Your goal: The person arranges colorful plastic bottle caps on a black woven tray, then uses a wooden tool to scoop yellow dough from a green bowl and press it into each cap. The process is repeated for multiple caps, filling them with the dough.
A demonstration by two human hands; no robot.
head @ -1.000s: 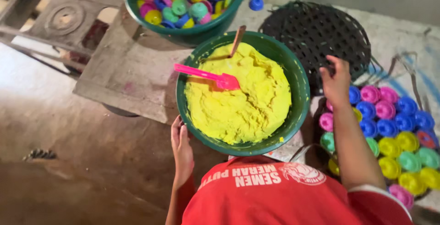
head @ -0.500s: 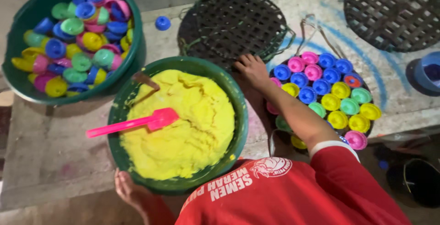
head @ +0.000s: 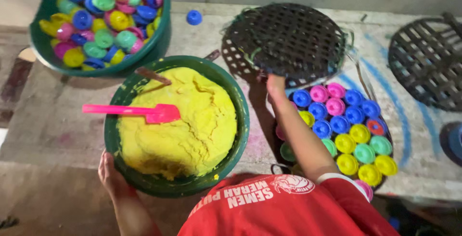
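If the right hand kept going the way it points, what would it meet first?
The right hand points up the picture, away from the person. It already looks to be at the near edge of the dark woven round tray, so that comes first, though depth is hard to judge.
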